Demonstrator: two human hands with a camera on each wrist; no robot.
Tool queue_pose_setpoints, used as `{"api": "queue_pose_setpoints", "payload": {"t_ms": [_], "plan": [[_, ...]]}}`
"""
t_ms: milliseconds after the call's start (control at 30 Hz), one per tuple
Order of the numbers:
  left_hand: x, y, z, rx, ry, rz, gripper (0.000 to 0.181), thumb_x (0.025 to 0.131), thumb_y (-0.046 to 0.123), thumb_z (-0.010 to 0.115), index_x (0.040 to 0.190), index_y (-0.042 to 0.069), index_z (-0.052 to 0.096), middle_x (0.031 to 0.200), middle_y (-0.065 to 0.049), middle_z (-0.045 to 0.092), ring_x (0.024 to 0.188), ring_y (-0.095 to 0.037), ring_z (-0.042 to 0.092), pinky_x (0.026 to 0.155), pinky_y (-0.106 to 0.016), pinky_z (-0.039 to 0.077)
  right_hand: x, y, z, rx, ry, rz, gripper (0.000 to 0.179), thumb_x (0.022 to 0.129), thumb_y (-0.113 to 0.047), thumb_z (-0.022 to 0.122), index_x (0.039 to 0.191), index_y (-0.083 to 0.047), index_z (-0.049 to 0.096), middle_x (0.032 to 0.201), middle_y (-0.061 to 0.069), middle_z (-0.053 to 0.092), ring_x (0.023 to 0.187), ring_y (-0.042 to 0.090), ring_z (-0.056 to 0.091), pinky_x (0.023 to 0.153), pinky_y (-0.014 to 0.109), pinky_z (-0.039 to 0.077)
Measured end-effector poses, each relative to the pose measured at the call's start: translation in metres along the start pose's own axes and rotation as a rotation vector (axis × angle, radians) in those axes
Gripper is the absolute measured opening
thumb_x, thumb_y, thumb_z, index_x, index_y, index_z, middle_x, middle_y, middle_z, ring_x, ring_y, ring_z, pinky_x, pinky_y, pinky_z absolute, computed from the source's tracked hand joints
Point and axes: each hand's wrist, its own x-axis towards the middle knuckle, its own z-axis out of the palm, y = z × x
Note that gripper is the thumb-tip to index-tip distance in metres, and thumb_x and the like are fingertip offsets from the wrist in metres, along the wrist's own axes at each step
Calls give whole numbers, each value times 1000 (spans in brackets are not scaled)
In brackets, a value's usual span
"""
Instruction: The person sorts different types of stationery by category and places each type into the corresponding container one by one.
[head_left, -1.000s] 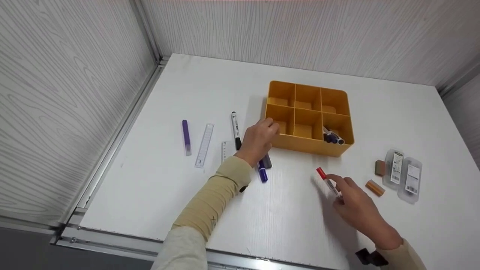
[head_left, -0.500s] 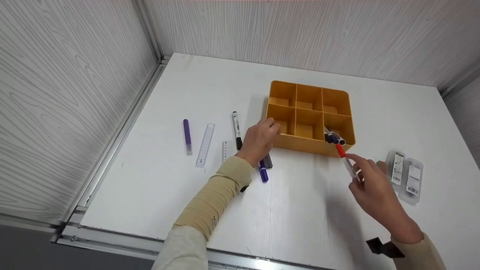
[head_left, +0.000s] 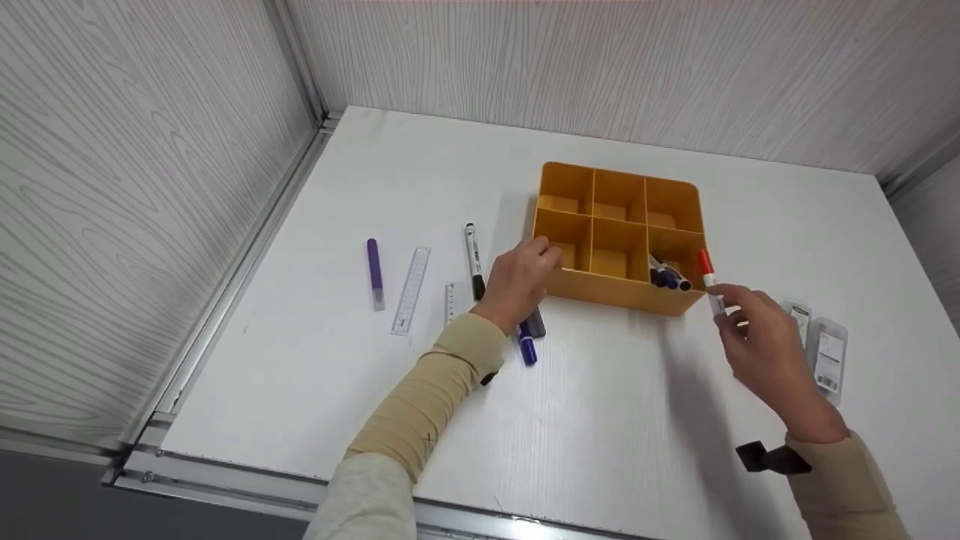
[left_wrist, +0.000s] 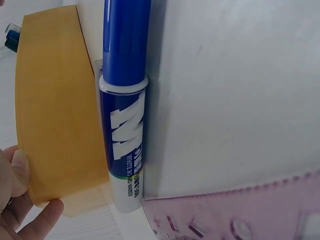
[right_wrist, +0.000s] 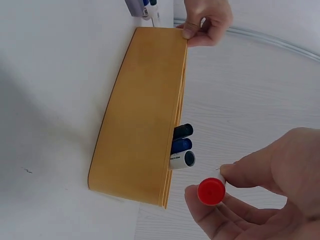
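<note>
A yellow six-compartment box point(head_left: 615, 291) stands right of the table's middle. My left hand point(head_left: 519, 279) grips its near left corner, thumb and fingers on either side of the wall in the left wrist view. My right hand point(head_left: 766, 345) pinches a red-capped marker point(head_left: 706, 264) between thumb and fingers, cap up, beside the box's near right corner. Several markers point(right_wrist: 181, 145) lean in the near right compartment, ends over the rim. A blue marker point(left_wrist: 124, 125) lies beside the box near my left wrist, partly hidden by that hand in the head view.
Left of the box lie a black-capped marker point(head_left: 473, 259), a clear ruler point(head_left: 411, 291), a shorter ruler point(head_left: 451, 304) partly under my arm, and a purple pen point(head_left: 374, 271). A grey block point(head_left: 536, 322) lies by the blue marker. At right are clear plastic cases point(head_left: 829, 356).
My right hand has carried the red-capped marker up and to the right, from over the table in front of the box to its near right corner. My left hand stays on the box.
</note>
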Motion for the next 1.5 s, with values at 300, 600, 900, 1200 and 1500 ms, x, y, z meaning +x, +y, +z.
{"api": "queue_pose_setpoints", "payload": {"t_ms": [300, 600, 900, 1200, 1500], "plan": [[0, 0, 0, 10, -5, 2, 20, 92, -1, 62, 108, 8, 68, 101, -5, 64, 88, -16, 62, 80, -23, 57, 22, 11, 0, -24, -121, 106, 26, 94, 4, 56, 117, 0, 67, 108, 22, 61, 89, 32, 61, 67, 0, 36], [1, 1, 0, -15, 0, 2, 17, 93, 0, 62, 106, 9, 68, 99, -4, 63, 88, -15, 61, 79, -22, 56, 41, 20, 1, -48, -248, 168, 28, 94, 1, 53, 119, 2, 66, 107, 26, 60, 81, 32, 57, 57, 18, 44], [0, 1, 0, -15, 9, 3, 17, 93, -1, 62, 106, 8, 68, 97, -3, 62, 85, -15, 61, 79, -21, 56, 56, 23, 6, -67, -306, 184, 29, 95, -2, 51, 120, 5, 64, 109, 28, 63, 82, 34, 60, 62, 28, 50], [0, 0, 1, 3, -11, -19, 20, 89, -5, 64, 102, 10, 69, 97, -3, 63, 85, -15, 61, 77, -22, 56, 74, 26, 16, -58, -407, 281, 31, 100, -14, 50, 121, 4, 64, 115, 26, 65, 94, 34, 59, 83, 47, 57], [0, 0, 1, 8, -7, -11, 22, 90, -6, 61, 104, 9, 69, 96, -3, 63, 84, -15, 60, 77, -22, 56, 79, 31, 21, -65, -385, 305, 27, 99, -13, 53, 113, 5, 69, 110, 26, 66, 95, 34, 57, 85, 46, 56]]}}
